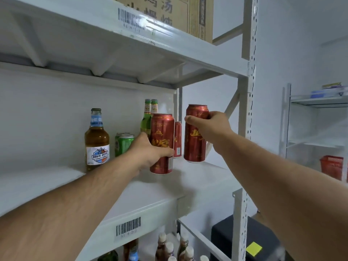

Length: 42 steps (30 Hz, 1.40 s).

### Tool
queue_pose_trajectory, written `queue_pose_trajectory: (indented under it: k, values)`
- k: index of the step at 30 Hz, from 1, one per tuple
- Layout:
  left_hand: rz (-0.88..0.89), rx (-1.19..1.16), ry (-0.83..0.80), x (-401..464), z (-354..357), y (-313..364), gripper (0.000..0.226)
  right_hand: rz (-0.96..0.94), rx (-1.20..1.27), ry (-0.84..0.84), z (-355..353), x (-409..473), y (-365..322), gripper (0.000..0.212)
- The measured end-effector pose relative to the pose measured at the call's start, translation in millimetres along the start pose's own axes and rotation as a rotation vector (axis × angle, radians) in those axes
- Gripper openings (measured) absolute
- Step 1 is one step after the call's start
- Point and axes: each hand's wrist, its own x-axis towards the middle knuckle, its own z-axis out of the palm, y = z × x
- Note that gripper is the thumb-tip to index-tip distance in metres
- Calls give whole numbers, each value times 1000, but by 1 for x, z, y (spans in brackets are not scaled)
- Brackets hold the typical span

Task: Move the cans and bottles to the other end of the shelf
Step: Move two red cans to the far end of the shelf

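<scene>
My left hand grips a tall red can near its lower half, just above the white shelf. My right hand grips a second tall red can around its upper part, at the shelf's right end. A third red can stands behind, between the two. Two green cans and two green bottles stand behind my left hand. A brown beer bottle with a blue and white label stands further left.
A shelf board hangs low above the cans, with a cardboard box on it. A perforated upright post bounds the shelf's right end. Bottles stand on the shelf below. Another rack stands at the right.
</scene>
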Motion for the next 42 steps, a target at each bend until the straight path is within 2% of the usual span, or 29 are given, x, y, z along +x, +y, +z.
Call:
queue_pose_trajectory:
  k: [20,26,33,42]
  values:
    - [-81,13,228,93,82,5,67,4,105,-157,44,137,107,26]
    - [-96,-10,270,105,90,-10,66,-29,96,-221,56,144,127,38]
    - [-89,-57,240,106,84,-19,57,-74,121,-240,62,141,143,44]
    - [-110,-40,227,100,87,-26,60,-31,23,-404,50,135,150,37]
